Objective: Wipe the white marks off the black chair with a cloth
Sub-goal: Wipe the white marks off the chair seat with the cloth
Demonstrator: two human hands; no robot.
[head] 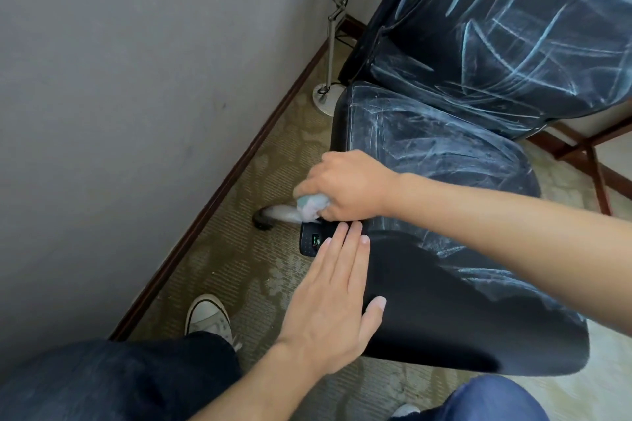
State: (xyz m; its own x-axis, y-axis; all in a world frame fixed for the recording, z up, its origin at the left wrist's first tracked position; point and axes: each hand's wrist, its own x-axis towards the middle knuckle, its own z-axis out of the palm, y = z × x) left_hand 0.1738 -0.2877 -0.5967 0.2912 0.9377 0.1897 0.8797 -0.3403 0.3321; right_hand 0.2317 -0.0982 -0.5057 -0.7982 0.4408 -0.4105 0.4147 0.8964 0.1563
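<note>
A black padded chair (pixel 478 311) fills the right half of the view, its backrest and seat streaked with white marks (pixel 513 44). The near part of the seat is mostly plain black. My right hand (pixel 349 184) grips a bunched pale cloth (pixel 313 205) at the chair's left edge, the cloth's tail blurred out to the left. My left hand (pixel 337 297) lies flat with straight fingers on the near left side of the seat, just below the cloth.
A grey wall (pixel 136 96) with a dark skirting board runs along the left. A floor lamp's metal pole and round white base (pixel 323 97) stand behind the chair. A small black device (pixel 313 241) shows below the cloth. A white sneaker (pixel 207 316) stands on patterned carpet.
</note>
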